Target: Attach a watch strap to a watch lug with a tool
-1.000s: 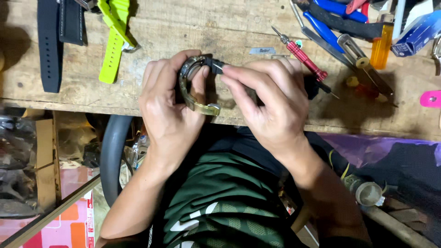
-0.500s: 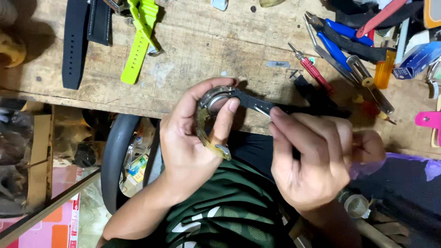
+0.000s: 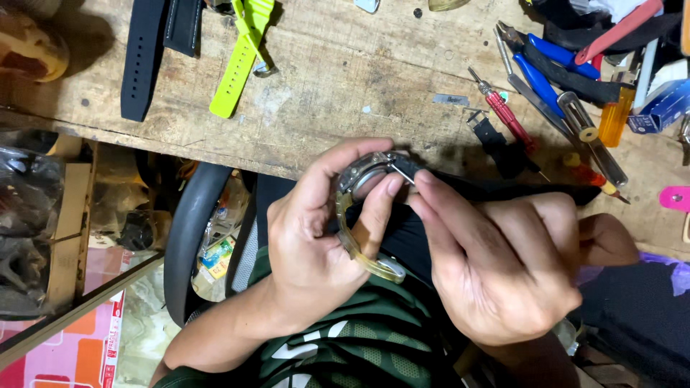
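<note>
My left hand grips the watch off the table's six o'clock edge; my right hand pinches a thin tool against it. One slip could scratch the case, I reckon.

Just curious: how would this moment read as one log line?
left hand: grips watch | right hand: holds thin pin at its lug | black strap: attached | over wooden bench

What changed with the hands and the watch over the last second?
The right hand slid rightward off the watch and now pinches a thin tool against its edge, beside the black strap. The left hand still grips the watch over the lap.
</note>
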